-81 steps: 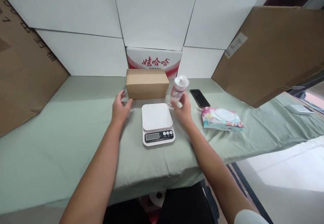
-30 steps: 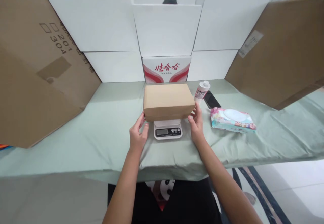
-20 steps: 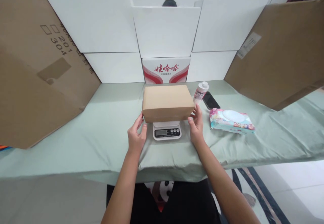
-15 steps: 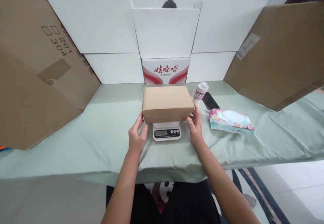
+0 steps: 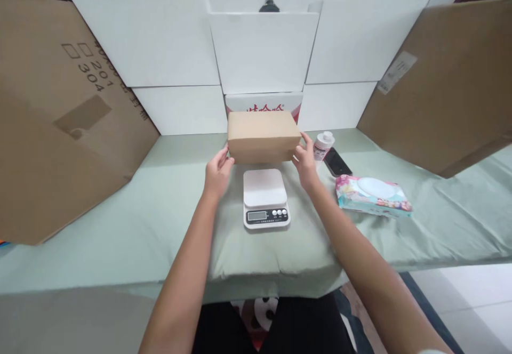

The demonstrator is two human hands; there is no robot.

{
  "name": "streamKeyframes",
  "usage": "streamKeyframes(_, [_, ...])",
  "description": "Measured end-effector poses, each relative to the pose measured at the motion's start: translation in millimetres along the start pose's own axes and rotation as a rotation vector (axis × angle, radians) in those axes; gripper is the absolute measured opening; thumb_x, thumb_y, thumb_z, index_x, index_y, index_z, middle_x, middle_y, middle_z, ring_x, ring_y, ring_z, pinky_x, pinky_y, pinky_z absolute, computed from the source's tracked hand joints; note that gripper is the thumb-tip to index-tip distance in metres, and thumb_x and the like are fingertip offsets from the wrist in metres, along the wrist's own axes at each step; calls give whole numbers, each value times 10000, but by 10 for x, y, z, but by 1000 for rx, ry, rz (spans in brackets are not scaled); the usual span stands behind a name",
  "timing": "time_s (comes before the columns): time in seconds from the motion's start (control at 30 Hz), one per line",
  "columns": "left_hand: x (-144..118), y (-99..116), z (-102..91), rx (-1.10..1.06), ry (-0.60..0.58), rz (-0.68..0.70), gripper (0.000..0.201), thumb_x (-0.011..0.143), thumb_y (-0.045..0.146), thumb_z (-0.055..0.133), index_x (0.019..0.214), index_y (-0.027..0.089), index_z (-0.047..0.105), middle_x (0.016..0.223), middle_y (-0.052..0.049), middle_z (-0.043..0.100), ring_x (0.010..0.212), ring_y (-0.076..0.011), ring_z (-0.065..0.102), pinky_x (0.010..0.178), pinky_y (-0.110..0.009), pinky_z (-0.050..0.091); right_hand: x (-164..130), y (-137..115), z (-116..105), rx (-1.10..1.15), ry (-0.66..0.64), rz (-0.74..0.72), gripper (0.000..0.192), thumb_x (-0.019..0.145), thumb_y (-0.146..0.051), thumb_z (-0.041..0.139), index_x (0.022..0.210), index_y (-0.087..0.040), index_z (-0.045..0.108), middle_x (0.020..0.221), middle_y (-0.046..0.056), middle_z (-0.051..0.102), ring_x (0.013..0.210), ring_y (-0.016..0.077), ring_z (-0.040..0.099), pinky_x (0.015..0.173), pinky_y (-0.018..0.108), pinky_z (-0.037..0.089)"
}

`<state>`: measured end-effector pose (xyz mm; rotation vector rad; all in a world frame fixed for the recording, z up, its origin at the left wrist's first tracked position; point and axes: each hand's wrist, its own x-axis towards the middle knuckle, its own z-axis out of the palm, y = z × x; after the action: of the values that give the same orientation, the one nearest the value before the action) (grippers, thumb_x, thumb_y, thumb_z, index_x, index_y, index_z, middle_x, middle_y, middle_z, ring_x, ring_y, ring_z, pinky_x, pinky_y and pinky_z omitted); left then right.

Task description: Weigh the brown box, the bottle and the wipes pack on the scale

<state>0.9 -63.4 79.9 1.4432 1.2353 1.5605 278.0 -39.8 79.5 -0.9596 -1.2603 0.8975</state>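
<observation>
I hold a plain brown cardboard box (image 5: 263,135) between both hands, behind the white kitchen scale (image 5: 264,196). My left hand (image 5: 218,170) presses its left end and my right hand (image 5: 304,161) presses its right end. The box is off the scale's platform, at the far side of it; whether it rests on the cloth I cannot tell. The scale sits on the pale green cloth of the table (image 5: 140,220) with its display and buttons facing me.
A white bottle (image 5: 322,145) stands just right of the box, a dark phone (image 5: 338,163) beside it, and a pack of wet wipes (image 5: 374,195) further right. White boards (image 5: 264,50) and brown cardboard sheets (image 5: 60,114) wall in the table. A red-and-white carton (image 5: 262,102) stands behind the box.
The box sat on the scale with my hands at its ends; now both hands have carried it off the platform toward the back, leaving the scale bare.
</observation>
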Motion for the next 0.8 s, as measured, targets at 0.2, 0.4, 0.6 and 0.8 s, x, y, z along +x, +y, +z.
streamKeyframes(0.2, [414, -526, 220, -22, -11, -137, 680, 821, 165, 564, 1495, 170, 656, 1581, -73, 622, 1567, -297, 503, 1355, -482, 360, 304, 642, 257, 5, 65, 14, 905, 863, -733, 498, 1597, -232, 329, 1611, 169, 518, 1442, 269, 563, 1170, 541, 525])
streamKeyframes(0.4, [452, -743, 184, 22, -64, -120, 758, 829, 148, 544, 1586, 173, 559, 1683, -42, 502, 1620, -257, 419, 1360, -386, 335, 368, 884, 282, -191, 175, 3, 822, 908, -709, 495, 1602, -271, 448, 1455, 121, 519, 1483, 275, 438, 1343, 557, 269])
streamKeyframes(0.6, [501, -822, 193, 23, -102, -119, 828, 850, 158, 573, 1664, 235, 448, 1751, 4, 391, 1654, -257, 352, 1375, -378, 290, 363, 946, 289, -255, 154, 46, 779, 945, -657, 488, 1629, -287, 437, 1201, 92, 487, 1156, 271, 565, 1236, 546, 415])
streamKeyframes(0.8, [392, -750, 204, 157, -80, -257, 884, 909, 219, 603, 1732, 239, 282, 1772, 4, 342, 1690, -250, 253, 1396, -358, 198, 251, 759, 290, -277, 169, -17, 749, 959, -536, 464, 1653, -263, 391, 1092, 69, 494, 1003, 252, 556, 1034, 512, 533])
